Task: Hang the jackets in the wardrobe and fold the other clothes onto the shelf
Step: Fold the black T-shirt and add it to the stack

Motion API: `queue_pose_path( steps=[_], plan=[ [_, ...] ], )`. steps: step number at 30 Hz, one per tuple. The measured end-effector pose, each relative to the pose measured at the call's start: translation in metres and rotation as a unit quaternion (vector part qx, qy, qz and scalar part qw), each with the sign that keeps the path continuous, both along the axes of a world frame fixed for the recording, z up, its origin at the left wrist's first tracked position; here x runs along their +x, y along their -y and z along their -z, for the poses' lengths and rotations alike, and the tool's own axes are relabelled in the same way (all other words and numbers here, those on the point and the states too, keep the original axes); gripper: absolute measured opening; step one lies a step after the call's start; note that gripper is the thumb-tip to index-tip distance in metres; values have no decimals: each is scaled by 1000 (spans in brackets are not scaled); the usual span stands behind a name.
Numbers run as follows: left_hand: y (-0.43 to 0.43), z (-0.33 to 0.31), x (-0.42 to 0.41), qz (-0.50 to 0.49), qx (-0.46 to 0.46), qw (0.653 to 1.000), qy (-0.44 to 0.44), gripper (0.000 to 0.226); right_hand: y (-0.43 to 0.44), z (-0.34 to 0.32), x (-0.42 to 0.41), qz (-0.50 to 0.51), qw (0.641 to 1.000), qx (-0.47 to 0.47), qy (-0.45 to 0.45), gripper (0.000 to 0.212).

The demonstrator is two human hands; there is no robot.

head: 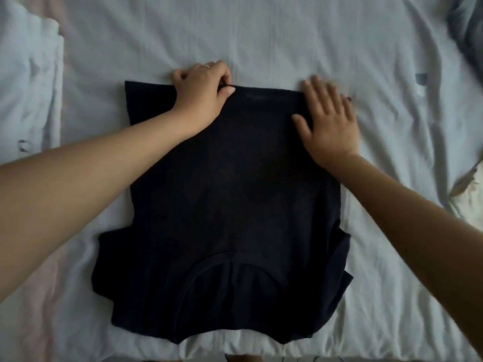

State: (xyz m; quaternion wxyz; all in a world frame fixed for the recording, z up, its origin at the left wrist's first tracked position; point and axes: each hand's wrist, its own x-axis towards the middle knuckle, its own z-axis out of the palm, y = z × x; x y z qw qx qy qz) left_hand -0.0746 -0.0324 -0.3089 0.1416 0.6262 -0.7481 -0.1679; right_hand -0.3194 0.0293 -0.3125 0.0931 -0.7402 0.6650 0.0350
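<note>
A dark navy T-shirt (230, 205) lies flat on the bed, its neckline toward me and its hem at the far side. Both side edges look folded inward. My left hand (201, 90) pinches the far hem near its left corner between thumb and fingers. My right hand (329, 121) lies flat with fingers spread on the shirt's far right corner, partly over the sheet.
The pale blue-white bed sheet (274, 40) is wrinkled all around the shirt. White folded fabric (28, 82) lies at the left edge. A grey-and-white crumpled cloth (467, 30) sits at the far right. The bed's near edge runs along the bottom of the view.
</note>
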Motion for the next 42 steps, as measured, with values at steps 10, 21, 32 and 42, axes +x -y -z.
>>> queue_pose_path(
  steps=[10, 21, 32, 42],
  plan=[
    [13, -19, 12, 17, 90, 996, -17, 10, -7, -4, 103, -106, 992, -8, 69, 58],
    [3, -43, 154, -29, 238, 956, -168, 28, -3, 14, 107, -14, 993, -75, 87, 60],
    [-13, -13, 132, -125, 12, 992, 14, 22, -2, 13, 108, -19, 993, -73, 90, 62],
    [-107, 6, 94, 108, 50, 966, 228, 72, 2, 9, 105, -50, 995, -40, 81, 60]
  ],
)
